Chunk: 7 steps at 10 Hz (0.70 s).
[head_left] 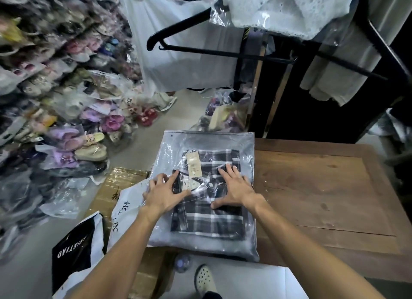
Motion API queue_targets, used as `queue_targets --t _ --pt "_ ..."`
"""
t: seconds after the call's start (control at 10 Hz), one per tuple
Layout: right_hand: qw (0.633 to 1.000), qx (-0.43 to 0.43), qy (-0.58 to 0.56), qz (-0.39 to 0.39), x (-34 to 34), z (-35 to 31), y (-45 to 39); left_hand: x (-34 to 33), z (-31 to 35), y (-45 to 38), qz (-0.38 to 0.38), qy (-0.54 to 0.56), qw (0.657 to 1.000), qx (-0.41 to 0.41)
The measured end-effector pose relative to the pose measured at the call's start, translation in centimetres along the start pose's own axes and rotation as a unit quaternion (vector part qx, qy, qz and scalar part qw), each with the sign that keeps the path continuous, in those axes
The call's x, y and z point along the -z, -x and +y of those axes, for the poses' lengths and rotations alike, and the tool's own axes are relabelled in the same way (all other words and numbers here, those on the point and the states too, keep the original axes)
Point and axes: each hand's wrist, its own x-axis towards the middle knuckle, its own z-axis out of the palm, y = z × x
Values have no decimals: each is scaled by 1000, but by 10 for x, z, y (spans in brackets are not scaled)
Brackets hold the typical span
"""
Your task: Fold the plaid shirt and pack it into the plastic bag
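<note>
The folded plaid shirt (209, 220), dark with white checks, lies inside a clear plastic bag (205, 142) on the left corner of a wooden table (323, 193). A beige paper tag (193, 164) shows near the shirt's collar end. My left hand (163, 192) presses flat on the bag over the shirt's left side, fingers spread. My right hand (234, 187) presses flat over the shirt's right side, fingers spread too. Neither hand grips anything.
A black hanger (200, 51) and white bagged garments (182, 53) hang ahead. Piles of bagged slippers (66, 120) fill the left floor. A cardboard box (120, 182) and white bags (75, 254) sit left of the table. My foot in a white clog (204, 281) is below.
</note>
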Motion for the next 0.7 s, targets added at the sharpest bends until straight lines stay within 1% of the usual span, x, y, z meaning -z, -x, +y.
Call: queue_targets --t 0.4,0.6,0.7 --pt "999 -10 21 33 -14 1 -6 0 3 0 7 -15 1000 7" --pt "999 -19 32 5 -3 -3 0 9 12 -3 -26 -31 999 26" --pt "995 -16 -82 53 25 -18 8 36 35 -8 -17 -29 999 -12"
